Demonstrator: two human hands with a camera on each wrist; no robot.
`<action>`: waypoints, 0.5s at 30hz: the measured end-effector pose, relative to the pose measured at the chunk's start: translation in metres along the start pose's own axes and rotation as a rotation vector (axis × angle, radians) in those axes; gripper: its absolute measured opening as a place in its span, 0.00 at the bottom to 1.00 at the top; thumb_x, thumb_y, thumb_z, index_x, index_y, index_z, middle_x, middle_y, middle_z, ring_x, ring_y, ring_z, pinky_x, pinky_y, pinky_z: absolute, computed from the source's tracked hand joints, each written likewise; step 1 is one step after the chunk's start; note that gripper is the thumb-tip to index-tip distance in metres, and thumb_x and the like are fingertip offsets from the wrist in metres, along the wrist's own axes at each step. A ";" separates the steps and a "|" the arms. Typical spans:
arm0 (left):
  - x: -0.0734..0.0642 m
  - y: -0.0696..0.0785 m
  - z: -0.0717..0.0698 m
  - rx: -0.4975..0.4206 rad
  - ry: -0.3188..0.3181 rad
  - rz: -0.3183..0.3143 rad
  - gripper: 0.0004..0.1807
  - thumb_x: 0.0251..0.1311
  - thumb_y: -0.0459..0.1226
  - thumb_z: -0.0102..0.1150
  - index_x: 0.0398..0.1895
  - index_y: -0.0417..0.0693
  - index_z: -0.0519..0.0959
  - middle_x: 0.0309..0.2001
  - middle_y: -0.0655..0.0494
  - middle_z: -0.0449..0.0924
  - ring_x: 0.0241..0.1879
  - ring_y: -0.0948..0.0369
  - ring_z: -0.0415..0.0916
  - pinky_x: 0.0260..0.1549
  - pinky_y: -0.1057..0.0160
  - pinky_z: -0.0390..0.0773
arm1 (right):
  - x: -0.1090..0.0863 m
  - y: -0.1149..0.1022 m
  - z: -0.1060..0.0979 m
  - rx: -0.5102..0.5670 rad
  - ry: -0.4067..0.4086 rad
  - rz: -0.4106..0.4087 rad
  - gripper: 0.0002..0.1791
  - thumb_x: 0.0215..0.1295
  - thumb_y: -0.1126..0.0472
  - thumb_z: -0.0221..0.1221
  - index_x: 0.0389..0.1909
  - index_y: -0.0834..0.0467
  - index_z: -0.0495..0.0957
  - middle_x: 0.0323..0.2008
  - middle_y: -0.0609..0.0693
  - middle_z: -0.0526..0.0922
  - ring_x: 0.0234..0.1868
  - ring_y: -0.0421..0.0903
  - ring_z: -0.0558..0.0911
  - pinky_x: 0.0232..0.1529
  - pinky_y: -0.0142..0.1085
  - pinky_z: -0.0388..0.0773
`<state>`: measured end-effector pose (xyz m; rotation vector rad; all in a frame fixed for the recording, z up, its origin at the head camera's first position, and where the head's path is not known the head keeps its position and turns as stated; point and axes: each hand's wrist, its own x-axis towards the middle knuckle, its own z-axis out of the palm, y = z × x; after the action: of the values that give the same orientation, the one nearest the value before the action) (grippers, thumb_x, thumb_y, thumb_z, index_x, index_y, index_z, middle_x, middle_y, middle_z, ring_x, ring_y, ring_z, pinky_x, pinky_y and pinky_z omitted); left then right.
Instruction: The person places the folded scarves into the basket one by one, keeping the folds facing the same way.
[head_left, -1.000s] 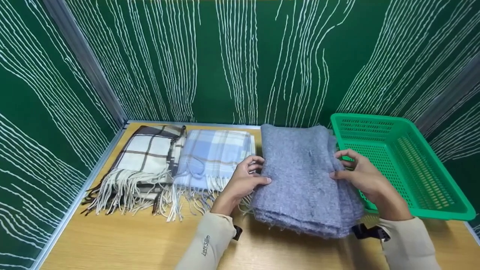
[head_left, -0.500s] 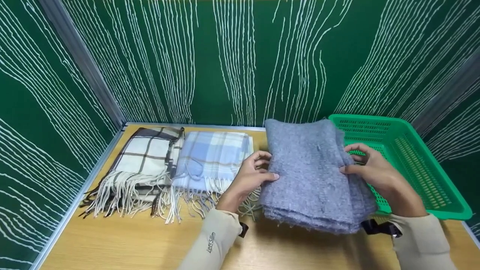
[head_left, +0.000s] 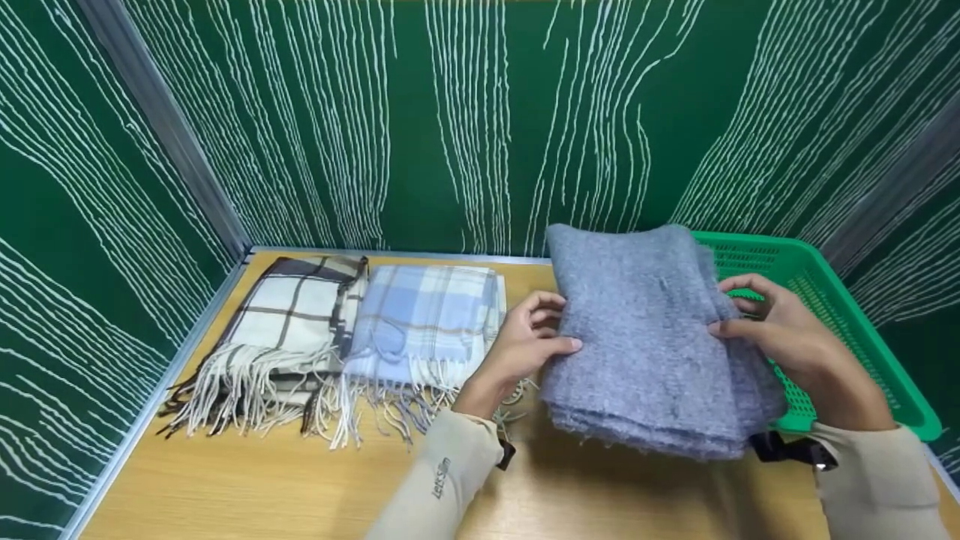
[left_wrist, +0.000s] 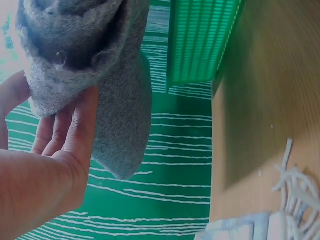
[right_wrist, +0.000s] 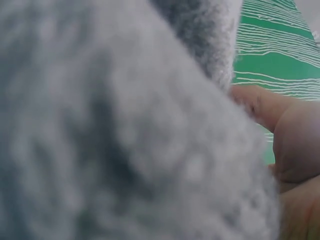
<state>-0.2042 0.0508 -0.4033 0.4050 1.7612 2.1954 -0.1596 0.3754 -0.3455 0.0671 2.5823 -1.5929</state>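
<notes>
A folded grey-blue fuzzy scarf (head_left: 645,337) is held up off the table between both hands, partly in front of the green basket. My left hand (head_left: 525,341) grips its left edge, thumb on top and fingers underneath. On the opposite edge, my right hand (head_left: 802,337) pinches the layers between thumb and fingers. From the left wrist, the scarf's thick folds (left_wrist: 75,50) hang over the fingers with the table lower down. The right wrist view is mostly filled by blurred grey cloth (right_wrist: 125,140), which hides most of that hand's fingers.
A green plastic basket (head_left: 862,300) stands at the right of the wooden table (head_left: 247,480). On the left lie a folded brown-and-white checked scarf (head_left: 289,311) and a folded light-blue plaid scarf (head_left: 420,315), both fringed. Green walls (head_left: 420,112) with white lines enclose the back and sides.
Both hands have carried the folded grey scarf to the right and slightly upward, and it now covers part of the basket. The two plaid scarves and the basket stay in place.
</notes>
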 end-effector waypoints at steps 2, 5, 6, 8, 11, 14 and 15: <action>0.002 0.000 0.004 0.003 -0.003 0.005 0.28 0.52 0.19 0.69 0.58 0.40 0.75 0.53 0.47 0.84 0.41 0.58 0.81 0.48 0.58 0.83 | 0.000 0.001 -0.004 -0.002 0.005 -0.002 0.23 0.69 0.65 0.68 0.56 0.41 0.73 0.47 0.33 0.80 0.47 0.35 0.79 0.43 0.35 0.81; 0.003 0.000 0.009 0.010 -0.005 0.011 0.28 0.53 0.20 0.69 0.58 0.40 0.75 0.52 0.48 0.84 0.41 0.59 0.81 0.47 0.60 0.82 | 0.000 0.003 -0.011 -0.010 0.008 -0.007 0.24 0.69 0.65 0.68 0.57 0.40 0.73 0.46 0.30 0.81 0.47 0.34 0.80 0.43 0.35 0.81; 0.004 -0.001 0.011 0.012 -0.006 0.012 0.28 0.53 0.20 0.69 0.58 0.40 0.75 0.52 0.48 0.84 0.40 0.59 0.81 0.47 0.61 0.82 | -0.001 0.003 -0.013 -0.018 0.010 -0.009 0.24 0.69 0.65 0.68 0.57 0.40 0.73 0.45 0.29 0.81 0.46 0.34 0.80 0.43 0.34 0.81; 0.005 -0.001 0.015 0.012 -0.007 0.012 0.28 0.53 0.20 0.69 0.58 0.41 0.75 0.52 0.48 0.84 0.41 0.60 0.81 0.46 0.61 0.81 | -0.001 0.004 -0.017 -0.031 0.010 -0.012 0.24 0.70 0.66 0.68 0.57 0.39 0.73 0.45 0.28 0.80 0.47 0.32 0.79 0.42 0.33 0.80; 0.008 -0.001 0.020 0.016 -0.015 0.012 0.28 0.54 0.20 0.69 0.58 0.41 0.75 0.52 0.48 0.84 0.41 0.60 0.81 0.46 0.62 0.81 | -0.002 0.005 -0.024 -0.045 0.009 -0.010 0.24 0.70 0.66 0.67 0.57 0.39 0.72 0.46 0.27 0.80 0.47 0.31 0.79 0.42 0.32 0.79; 0.011 -0.001 0.025 0.024 -0.026 0.013 0.28 0.55 0.20 0.69 0.59 0.41 0.74 0.53 0.48 0.84 0.41 0.60 0.81 0.46 0.63 0.82 | -0.004 0.005 -0.030 -0.053 0.007 -0.002 0.24 0.71 0.66 0.66 0.58 0.39 0.72 0.46 0.26 0.80 0.47 0.30 0.79 0.42 0.32 0.79; 0.012 -0.001 0.027 0.027 -0.029 0.014 0.28 0.55 0.20 0.69 0.59 0.41 0.74 0.53 0.48 0.84 0.41 0.60 0.81 0.46 0.63 0.82 | -0.004 0.005 -0.032 -0.051 0.007 -0.004 0.24 0.71 0.66 0.66 0.58 0.39 0.72 0.45 0.26 0.80 0.46 0.31 0.79 0.42 0.32 0.79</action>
<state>-0.2045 0.0798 -0.3983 0.4553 1.7794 2.1664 -0.1572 0.4062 -0.3358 0.0638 2.6282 -1.5290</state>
